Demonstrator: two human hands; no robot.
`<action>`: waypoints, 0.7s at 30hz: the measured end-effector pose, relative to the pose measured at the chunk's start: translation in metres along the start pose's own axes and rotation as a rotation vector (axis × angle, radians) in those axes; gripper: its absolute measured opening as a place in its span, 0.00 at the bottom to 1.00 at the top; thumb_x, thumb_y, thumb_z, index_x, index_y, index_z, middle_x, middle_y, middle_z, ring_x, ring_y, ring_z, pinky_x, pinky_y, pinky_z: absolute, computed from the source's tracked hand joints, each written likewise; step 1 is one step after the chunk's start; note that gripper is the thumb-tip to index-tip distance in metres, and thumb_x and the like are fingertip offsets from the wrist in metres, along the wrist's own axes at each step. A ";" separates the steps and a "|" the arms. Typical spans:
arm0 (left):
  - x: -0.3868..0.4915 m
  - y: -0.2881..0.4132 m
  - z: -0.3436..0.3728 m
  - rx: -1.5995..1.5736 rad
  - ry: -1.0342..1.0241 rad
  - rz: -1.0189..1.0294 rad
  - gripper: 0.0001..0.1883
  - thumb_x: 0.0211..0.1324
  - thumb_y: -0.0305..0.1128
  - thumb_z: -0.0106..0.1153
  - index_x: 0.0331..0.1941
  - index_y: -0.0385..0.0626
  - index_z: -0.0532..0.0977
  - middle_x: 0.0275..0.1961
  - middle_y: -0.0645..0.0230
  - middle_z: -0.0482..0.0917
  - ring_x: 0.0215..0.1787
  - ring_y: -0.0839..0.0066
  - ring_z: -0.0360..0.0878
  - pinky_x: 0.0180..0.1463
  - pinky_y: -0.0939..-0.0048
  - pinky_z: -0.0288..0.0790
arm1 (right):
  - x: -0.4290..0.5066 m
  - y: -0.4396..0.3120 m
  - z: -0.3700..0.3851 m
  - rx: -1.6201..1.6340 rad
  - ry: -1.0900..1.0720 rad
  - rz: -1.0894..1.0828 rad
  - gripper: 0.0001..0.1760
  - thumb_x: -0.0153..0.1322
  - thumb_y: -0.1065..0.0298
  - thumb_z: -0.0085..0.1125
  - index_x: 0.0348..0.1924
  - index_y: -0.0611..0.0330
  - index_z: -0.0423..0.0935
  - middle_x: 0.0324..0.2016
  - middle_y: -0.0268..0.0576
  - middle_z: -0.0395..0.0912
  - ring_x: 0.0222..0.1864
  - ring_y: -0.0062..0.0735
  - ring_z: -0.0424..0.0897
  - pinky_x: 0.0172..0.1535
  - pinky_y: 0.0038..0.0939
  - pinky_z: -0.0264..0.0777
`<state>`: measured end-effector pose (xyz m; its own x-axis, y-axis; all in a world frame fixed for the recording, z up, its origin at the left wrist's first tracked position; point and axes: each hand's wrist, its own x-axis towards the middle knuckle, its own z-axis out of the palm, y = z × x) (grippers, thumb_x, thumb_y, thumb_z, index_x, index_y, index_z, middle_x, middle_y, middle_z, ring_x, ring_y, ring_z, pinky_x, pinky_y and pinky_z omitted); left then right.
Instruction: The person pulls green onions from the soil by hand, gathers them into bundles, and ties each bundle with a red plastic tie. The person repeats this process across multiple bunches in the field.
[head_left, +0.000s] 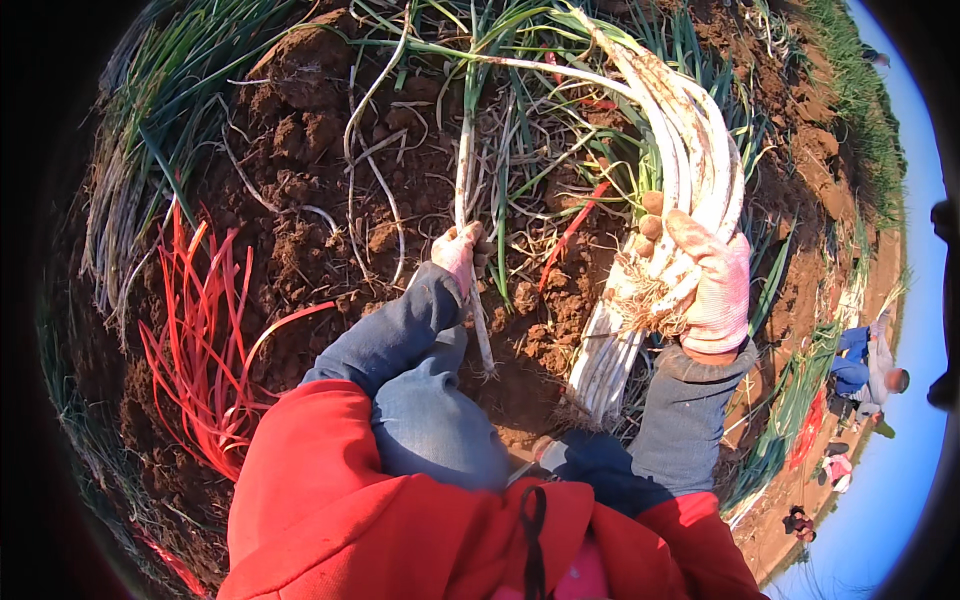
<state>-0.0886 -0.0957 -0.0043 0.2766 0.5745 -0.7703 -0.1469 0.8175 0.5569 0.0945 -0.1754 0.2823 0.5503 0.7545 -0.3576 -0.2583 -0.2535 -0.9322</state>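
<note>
My right hand (716, 289), in a pale pink glove, grips a bunch of spring onions (679, 135) near its fibrous roots. Their white stems arch up and to the left, and the green tops reach across the upper part of the view. Gloved too, my left hand (456, 253) is closed around a single spring onion (466, 157); its root end sticks out below the fist. Another cluster of white spring onion stems (604, 375) lies on the ground under my right hand, its roots toward me.
Red plastic strips (206, 345) lie heaped at the left. Beyond them rests a large pile of spring onions (127, 195). Loose stalks and leaves litter the clumpy brown soil (300, 187). Several people, one a person in a grey top (877, 367), are farther off at the right.
</note>
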 end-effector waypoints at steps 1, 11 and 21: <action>0.018 -0.017 -0.018 0.028 0.005 -0.007 0.08 0.64 0.38 0.58 0.34 0.48 0.75 0.25 0.72 0.78 0.19 0.81 0.70 0.21 0.76 0.66 | -0.001 -0.012 0.001 0.028 0.007 -0.056 0.15 0.71 0.73 0.60 0.50 0.70 0.77 0.35 0.47 0.84 0.31 0.30 0.84 0.31 0.26 0.80; -0.021 0.005 0.031 -0.198 -0.391 0.042 0.14 0.59 0.41 0.65 0.43 0.47 0.74 0.34 0.70 0.81 0.31 0.80 0.77 0.36 0.74 0.73 | 0.018 0.136 -0.003 -0.831 0.105 0.046 0.23 0.63 0.66 0.63 0.49 0.66 0.76 0.34 0.53 0.85 0.39 0.46 0.85 0.43 0.36 0.77; -0.027 -0.021 0.020 -0.014 -0.437 0.014 0.15 0.62 0.39 0.61 0.45 0.38 0.79 0.38 0.63 0.85 0.35 0.73 0.85 0.38 0.69 0.79 | -0.012 0.203 -0.012 -0.095 -0.172 0.425 0.11 0.64 0.73 0.68 0.40 0.64 0.81 0.27 0.33 0.79 0.24 0.19 0.75 0.27 0.24 0.69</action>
<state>-0.0741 -0.1289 0.0107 0.6500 0.5167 -0.5573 -0.1654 0.8119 0.5599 0.0452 -0.2436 0.0967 0.2696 0.6592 -0.7020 -0.3545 -0.6099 -0.7088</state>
